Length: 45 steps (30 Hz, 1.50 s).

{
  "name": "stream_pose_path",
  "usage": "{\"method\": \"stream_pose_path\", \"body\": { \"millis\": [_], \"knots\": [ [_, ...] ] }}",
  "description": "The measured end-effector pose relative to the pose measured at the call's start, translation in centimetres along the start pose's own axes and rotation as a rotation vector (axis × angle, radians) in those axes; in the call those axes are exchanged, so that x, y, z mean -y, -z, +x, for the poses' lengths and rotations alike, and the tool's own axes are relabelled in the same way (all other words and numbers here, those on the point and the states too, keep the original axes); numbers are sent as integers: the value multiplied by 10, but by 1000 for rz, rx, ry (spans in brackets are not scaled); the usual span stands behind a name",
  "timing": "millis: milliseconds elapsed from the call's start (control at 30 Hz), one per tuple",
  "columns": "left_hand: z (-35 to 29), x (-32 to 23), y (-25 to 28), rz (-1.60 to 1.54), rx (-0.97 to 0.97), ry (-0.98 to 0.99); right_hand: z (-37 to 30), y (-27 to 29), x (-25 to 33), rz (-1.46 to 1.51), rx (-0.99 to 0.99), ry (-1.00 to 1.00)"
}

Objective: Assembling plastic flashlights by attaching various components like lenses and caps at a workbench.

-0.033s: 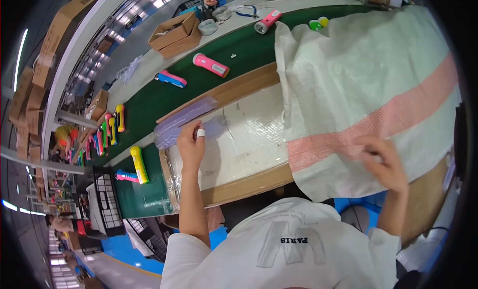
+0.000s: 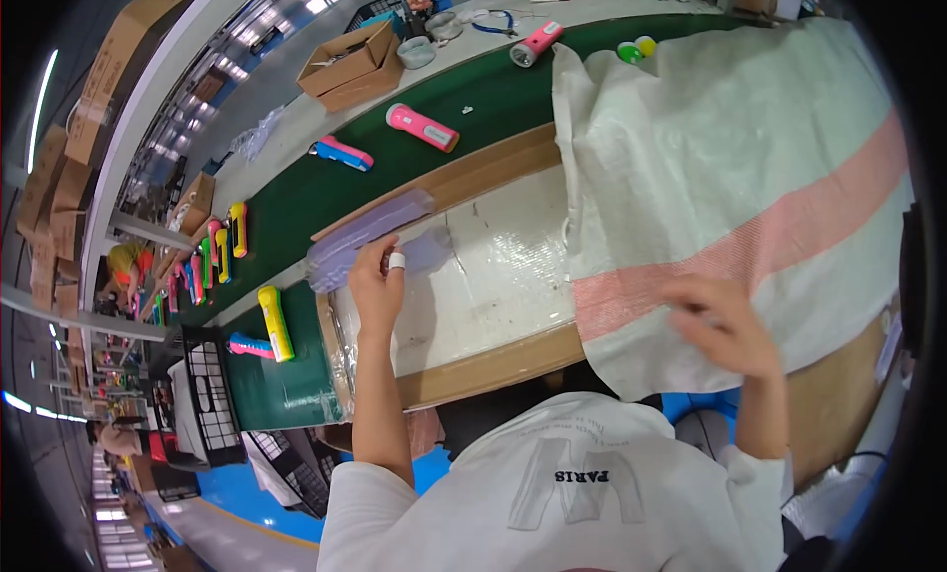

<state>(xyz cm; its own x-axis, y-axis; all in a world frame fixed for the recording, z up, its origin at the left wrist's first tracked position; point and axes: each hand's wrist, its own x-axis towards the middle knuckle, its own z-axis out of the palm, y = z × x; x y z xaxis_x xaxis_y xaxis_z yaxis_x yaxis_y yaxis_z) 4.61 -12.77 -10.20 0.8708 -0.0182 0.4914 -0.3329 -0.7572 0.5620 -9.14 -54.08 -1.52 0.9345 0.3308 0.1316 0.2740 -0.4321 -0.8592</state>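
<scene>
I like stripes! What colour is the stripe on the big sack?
Pink, across the whitish woven sack under the right hand; head view.

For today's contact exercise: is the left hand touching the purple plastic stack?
Touching. The head view shows the left hand with its fingertips lying on the purple stack's near edge, no gap visible.

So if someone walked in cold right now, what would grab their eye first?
Probably the big white woven sack with a pink stripe, draped over the right half of the bench, the right hand on its lower edge. Next, the left hand pressing a clear plastic sheet at centre, then bright plastic flashlights like the pink one along the green belt.
</scene>
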Motion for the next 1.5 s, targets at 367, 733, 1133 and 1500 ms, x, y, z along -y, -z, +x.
{"method": "stream_pose_path", "body": {
  "millis": [367, 733, 1133, 1500],
  "knots": [
    [4, 17, 3, -125, 15, 10, 146, -124, -47, -1122, -35, -4],
    [-3, -6, -4, -204, 166, -50, 143, -101, -74, -1062, 52, 90],
    [131, 53, -14, 10, 82, -143, 181, -134, -31, 905, 71, -488],
    [129, 9, -43, 591, 745, -587, 187, -161, -79, 1674, -230, -499]
  ]
}}
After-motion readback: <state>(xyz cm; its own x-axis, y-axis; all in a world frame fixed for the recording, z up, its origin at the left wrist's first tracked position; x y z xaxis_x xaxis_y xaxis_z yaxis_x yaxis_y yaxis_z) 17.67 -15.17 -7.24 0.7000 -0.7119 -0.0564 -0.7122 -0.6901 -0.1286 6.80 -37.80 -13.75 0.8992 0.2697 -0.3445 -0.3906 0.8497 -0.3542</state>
